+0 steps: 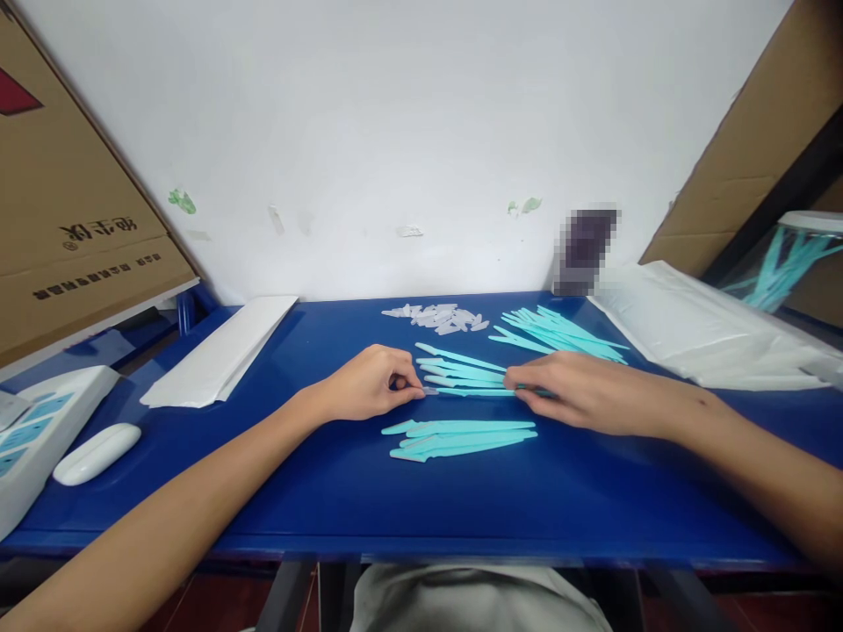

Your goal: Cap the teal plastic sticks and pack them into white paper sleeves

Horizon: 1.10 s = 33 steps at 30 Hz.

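Note:
My left hand [378, 384] is closed in a pinch on a small clear blade cap [430, 391], at the blade end of a turquoise eyebrow razor [474, 392]. How far the cap sits over the blade cannot be made out. My right hand [572, 392] grips the razor's handle end between thumb and fingers. Several more razors [461, 357] lie just behind, partly under the right fingers. Nearer me is a small group of razors [467, 436], blade ends to the left. A heap of translucent caps [438, 316] lies farther back, beside a bigger pile of razors [553, 331].
On the blue table [316, 491], a folded white sheet [220, 351], a white mouse [97, 454] and a white device [46, 430] are at left. Plastic bags [711, 325] lie at right, near a container of turquoise razors [783, 263]. Cardboard [85, 193] stands at left; a wall closes the back.

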### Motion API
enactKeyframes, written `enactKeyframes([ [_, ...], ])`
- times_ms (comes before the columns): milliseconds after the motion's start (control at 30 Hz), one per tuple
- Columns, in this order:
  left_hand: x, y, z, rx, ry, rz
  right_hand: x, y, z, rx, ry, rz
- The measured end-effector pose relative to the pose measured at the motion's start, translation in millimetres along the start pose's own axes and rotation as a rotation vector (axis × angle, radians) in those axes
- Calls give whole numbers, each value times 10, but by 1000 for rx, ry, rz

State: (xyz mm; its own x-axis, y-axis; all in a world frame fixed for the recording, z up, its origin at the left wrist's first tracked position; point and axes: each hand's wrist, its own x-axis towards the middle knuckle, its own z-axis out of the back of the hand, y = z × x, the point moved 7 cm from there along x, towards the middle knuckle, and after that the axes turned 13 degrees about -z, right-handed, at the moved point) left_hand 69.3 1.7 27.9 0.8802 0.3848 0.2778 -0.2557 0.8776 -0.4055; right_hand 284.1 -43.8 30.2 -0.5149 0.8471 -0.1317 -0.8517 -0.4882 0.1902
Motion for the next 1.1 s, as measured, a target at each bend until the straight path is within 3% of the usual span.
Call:
enactKeyframes([
  [233, 44, -28, -71, 7, 7, -11, 7, 130, -3, -53, -146, 49],
  [400, 68, -44, -110, 125, -6, -34, 22, 200, -42, -96, -236, 97],
  [600, -44, 210, 186, 214, -228, 92, 32, 110, 14, -128, -364, 110],
  [667, -77, 307, 256, 305, -240, 101, 26, 126, 33, -147, -387, 112],
  [733, -86, 413, 251, 358, -190, 108, 12, 178, 43, -129, -375, 128],
  [900, -53, 666, 48, 296, 67, 237, -29, 366, -23, -22, -199, 208],
  [1100, -10, 669, -18, 277, 206, 278, -28, 389, -70, 45, -136, 220],
])
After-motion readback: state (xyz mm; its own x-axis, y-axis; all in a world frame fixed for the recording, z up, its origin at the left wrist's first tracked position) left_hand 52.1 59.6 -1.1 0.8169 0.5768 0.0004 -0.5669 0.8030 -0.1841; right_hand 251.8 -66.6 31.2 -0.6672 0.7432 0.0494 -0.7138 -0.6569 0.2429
